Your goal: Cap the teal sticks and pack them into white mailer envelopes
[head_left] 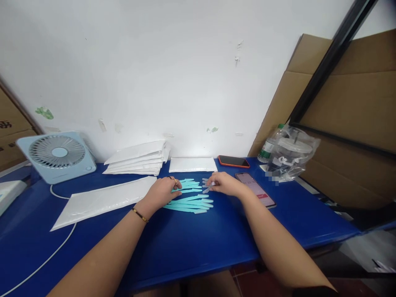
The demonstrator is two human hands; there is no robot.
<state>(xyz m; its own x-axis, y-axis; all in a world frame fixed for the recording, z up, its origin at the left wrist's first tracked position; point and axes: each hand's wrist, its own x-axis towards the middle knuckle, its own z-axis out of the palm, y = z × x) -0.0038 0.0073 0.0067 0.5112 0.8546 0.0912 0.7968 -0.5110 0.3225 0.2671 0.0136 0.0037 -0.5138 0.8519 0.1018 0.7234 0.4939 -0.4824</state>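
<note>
Slim turquoise eyebrow razors (188,204) lie in a loose fanned bunch on the blue table. Just behind them is a second turquoise group (191,185), and my left hand (163,191) has its curled fingers on the left ends of those. My right hand (223,184) is closed in a pinch on a pale translucent stick-like piece (206,190). More such translucent pieces stick out by its fingertips, and their far ends are hidden under the fingers. A small gap separates the two hands, with the turquoise tips between them.
A white padded mailer (105,201) lies left, before a mailer stack (136,159); another mailer (193,164) is by the wall. Two phones (234,161) (255,189), a bottle (265,150) and a bagged cup (291,154) are right. A blue fan (58,154) with a cable stands left.
</note>
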